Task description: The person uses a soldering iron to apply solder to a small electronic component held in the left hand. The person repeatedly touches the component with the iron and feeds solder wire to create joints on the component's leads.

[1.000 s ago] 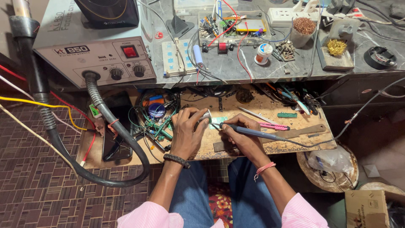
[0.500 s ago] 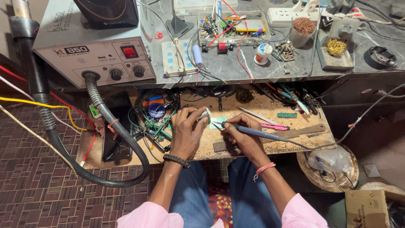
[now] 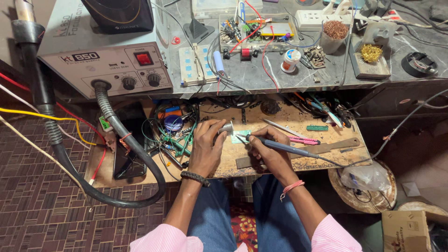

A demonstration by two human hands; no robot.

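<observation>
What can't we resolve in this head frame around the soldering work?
- Head view: whether the soldering iron tip touches the small green board; too small.
- What the left hand grips: only a silvery end shows past the fingers.
- Right hand covers the board's near edge.
- Black hose hides the dark slab beneath.

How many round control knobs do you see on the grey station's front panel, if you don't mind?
2: the left knob beside the hose outlet, the right knob next to it, under the red switch.
</observation>
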